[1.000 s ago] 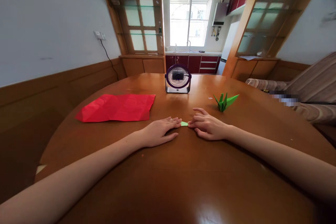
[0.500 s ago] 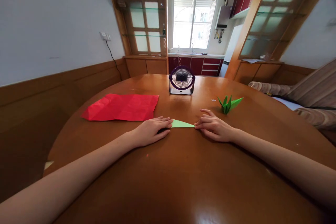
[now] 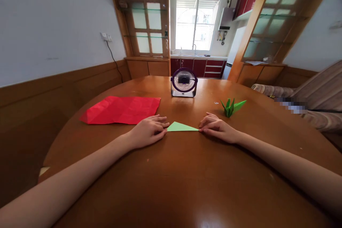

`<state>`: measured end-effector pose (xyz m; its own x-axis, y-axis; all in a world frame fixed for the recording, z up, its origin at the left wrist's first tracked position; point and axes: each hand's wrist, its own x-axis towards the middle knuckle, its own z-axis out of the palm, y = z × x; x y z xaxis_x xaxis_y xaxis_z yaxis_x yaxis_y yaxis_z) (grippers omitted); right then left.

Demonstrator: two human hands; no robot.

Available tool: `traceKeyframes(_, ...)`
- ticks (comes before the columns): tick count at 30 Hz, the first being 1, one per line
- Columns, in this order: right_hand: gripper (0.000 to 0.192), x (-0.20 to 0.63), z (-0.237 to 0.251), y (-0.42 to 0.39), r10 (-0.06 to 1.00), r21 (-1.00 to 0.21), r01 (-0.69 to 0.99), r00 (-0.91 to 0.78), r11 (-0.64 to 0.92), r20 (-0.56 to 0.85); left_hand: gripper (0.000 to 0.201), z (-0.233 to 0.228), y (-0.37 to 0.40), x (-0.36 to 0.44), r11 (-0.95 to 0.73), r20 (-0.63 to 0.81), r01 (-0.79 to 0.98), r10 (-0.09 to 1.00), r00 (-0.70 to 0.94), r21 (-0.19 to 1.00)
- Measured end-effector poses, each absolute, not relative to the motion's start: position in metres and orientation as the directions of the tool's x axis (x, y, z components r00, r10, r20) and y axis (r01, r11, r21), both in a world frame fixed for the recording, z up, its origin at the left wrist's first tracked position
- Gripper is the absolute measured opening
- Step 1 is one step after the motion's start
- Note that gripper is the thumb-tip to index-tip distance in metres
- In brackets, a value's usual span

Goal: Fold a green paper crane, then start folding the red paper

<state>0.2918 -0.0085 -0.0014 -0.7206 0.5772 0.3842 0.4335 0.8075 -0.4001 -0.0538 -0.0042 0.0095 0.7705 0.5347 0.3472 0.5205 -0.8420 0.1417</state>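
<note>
On the bench (image 3: 187,185), mid-width, a light green paper triangle (image 3: 180,127) lies flat between both hands. Left hand (image 3: 148,131) rests palm down, fingers loosely curled, fingertips (image 3: 165,125) touching the triangle's left corner; not gripping anything. Right hand (image 3: 217,128) also palm down, fingers drawn together, tips pressing the triangle's right point against the bench. Neither hand lifts the paper. Red sheet (image 3: 121,109), creased, lies flat just beyond the left hand, near but apart from the triangle. Green crane (image 3: 232,107) stands upright just beyond the right hand, not touching it. Small purple fan (image 3: 184,82) sits further back, roughly centred, facing the camera.
</note>
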Motion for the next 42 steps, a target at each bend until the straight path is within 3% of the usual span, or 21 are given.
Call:
traceKeyframes(4,0.026,0.295,-0.002,-0.008,0.590,-0.441,0.422,-0.713,0.792,0.378,0.026,0.009,-0.003,-0.058,-0.859,0.381,0.496,0.504,0.775,0.126)
traceKeyframes(14,0.019,0.291,0.000,-0.012,0.494,-0.290,0.401,-0.741,0.869,0.454,0.017,0.009,-0.009,-0.031,-0.839,0.482,0.541,0.498,0.721,0.057)
traceKeyframes(17,0.017,0.287,0.001,-0.013,0.479,-0.261,0.402,-0.742,0.878,0.468,0.036,0.012,-0.011,-0.017,-0.839,0.463,0.542,0.498,0.733,0.045)
traceKeyframes(21,0.016,0.284,0.000,-0.012,0.483,-0.239,0.420,-0.731,0.875,0.483,0.050,0.020,-0.006,0.001,-0.859,0.319,0.512,0.494,0.809,0.032)
traceKeyframes(26,0.016,0.282,0.002,-0.014,0.500,-0.230,0.448,-0.706,0.864,0.501,0.036,0.033,0.011,0.019,-0.847,0.136,0.522,0.531,0.836,0.100)
traceKeyframes(32,0.013,0.277,0.003,-0.018,0.540,-0.249,0.496,-0.617,0.832,0.572,0.031,0.046,0.016,0.026,-0.785,0.099,0.591,0.613,0.784,0.188)
traceKeyframes(38,0.008,0.267,0.001,-0.026,0.669,-0.434,0.536,-0.395,0.725,0.629,0.024,0.047,0.021,0.026,-0.635,0.051,0.611,0.712,0.701,0.473)
traceKeyframes(42,0.016,0.259,0.001,-0.031,0.742,-0.559,0.502,-0.315,0.659,0.592,0.021,0.041,0.021,0.028,-0.574,0.109,0.600,0.767,0.632,0.557)
